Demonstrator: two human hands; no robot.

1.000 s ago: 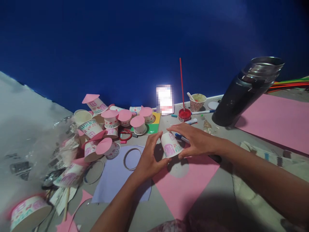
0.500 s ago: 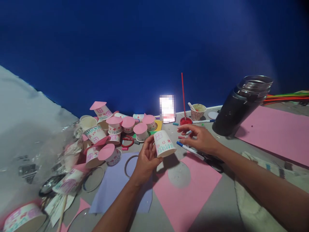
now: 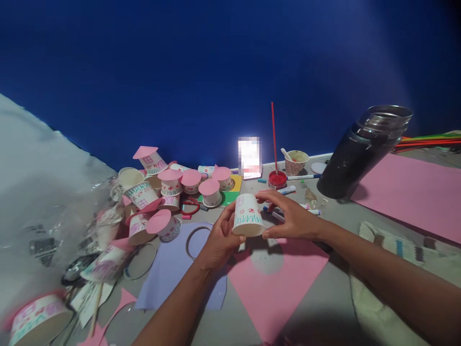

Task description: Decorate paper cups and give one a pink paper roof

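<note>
A white paper cup [image 3: 248, 215], upside down with its open rim towards me, is held over the table. Drawn on it are a pink window, red flowers and a teal zigzag along the rim. My left hand [image 3: 224, 238] grips its left side, thumb at the rim. My right hand [image 3: 293, 216] closes on the right side, fingertips behind the wall and thumb by the rim. Below lies a pink paper sheet [image 3: 277, 283] with a round hole cut in it. Several markers [image 3: 287, 190] lie behind and partly under my right hand.
Decorated cups with pink cone roofs [image 3: 171, 176] crowd the left. A tape roll [image 3: 192, 242] rests on purple paper [image 3: 162, 283]. Beyond stand a lit phone [image 3: 249, 158], a red paint pot [image 3: 277, 179] with a brush and a patterned cup [image 3: 297, 166]. A black flask [image 3: 360, 154] and cloth [image 3: 382, 278] are right.
My right hand has come left and down from above the markers onto the cup's right side. The cup has turned slightly, bringing its red flowers more to the front.
</note>
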